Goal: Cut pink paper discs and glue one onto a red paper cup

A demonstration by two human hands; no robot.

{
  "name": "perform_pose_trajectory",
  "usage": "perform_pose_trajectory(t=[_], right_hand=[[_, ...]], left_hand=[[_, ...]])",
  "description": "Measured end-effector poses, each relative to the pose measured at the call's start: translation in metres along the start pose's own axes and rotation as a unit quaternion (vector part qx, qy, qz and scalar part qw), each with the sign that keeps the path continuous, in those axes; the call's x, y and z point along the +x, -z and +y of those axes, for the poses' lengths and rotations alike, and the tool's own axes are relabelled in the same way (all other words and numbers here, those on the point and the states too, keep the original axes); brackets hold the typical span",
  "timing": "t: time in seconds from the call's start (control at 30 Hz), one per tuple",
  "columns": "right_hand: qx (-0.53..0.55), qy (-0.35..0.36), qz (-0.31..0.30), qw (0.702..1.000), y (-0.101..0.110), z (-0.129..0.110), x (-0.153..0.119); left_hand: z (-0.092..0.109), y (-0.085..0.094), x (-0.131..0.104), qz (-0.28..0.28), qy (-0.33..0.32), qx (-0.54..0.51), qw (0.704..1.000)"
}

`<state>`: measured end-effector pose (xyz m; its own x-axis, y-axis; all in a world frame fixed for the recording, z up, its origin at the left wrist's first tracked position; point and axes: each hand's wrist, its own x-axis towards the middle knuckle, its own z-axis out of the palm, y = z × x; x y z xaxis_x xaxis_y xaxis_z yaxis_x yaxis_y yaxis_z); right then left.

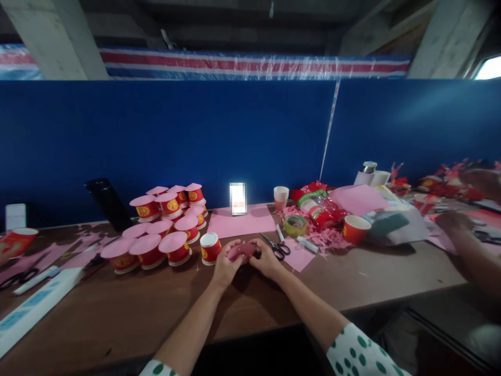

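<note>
My left hand (227, 265) and my right hand (266, 259) meet above the table's middle, fingers closed on a small folded piece of pink paper (241, 251). Just left of them an upside-down red cup (210, 249) shows its white base. Further left stand several upturned red cups with round pink paper tops (173, 242). Behind my hands lies a pink sheet (242, 222) with a bright phone-like object (238, 198) upright on it. Black-handled scissors (280, 250) rest just right of my right hand, by a small pink sheet (298, 254).
Tape (295, 225), a glue tube (307, 244), paper shreds (331, 240), a red package (313, 201) and a red cup (356, 230) are at the right. A black bottle (108, 203) leans at the back left. Another person's arm (465, 240) reaches in at far right.
</note>
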<state>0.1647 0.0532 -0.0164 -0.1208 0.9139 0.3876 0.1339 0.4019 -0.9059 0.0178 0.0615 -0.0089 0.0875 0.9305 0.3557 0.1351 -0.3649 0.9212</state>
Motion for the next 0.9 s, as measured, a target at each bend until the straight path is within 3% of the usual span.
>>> perform_pose_trajectory(t=[0.27, 0.47, 0.7, 0.9], right_hand=[[-0.012, 0.026, -0.015, 0.999, -0.004, -0.001, -0.001], [-0.017, 0.009, 0.028, 0.999, -0.003, -0.003, 0.000], [-0.174, -0.003, 0.019, 0.985, -0.004, -0.007, -0.006], [-0.263, -0.003, 0.029, 0.964, -0.006, -0.009, -0.009]], left_hand=[[-0.006, 0.002, 0.002, 0.011, 0.004, 0.015, 1.000], [-0.002, 0.003, 0.001, 0.004, -0.020, 0.054, 0.998], [0.007, 0.004, -0.001, 0.020, -0.052, 0.069, 0.996], [-0.006, 0.004, -0.001, 0.000, -0.087, 0.097, 0.991]])
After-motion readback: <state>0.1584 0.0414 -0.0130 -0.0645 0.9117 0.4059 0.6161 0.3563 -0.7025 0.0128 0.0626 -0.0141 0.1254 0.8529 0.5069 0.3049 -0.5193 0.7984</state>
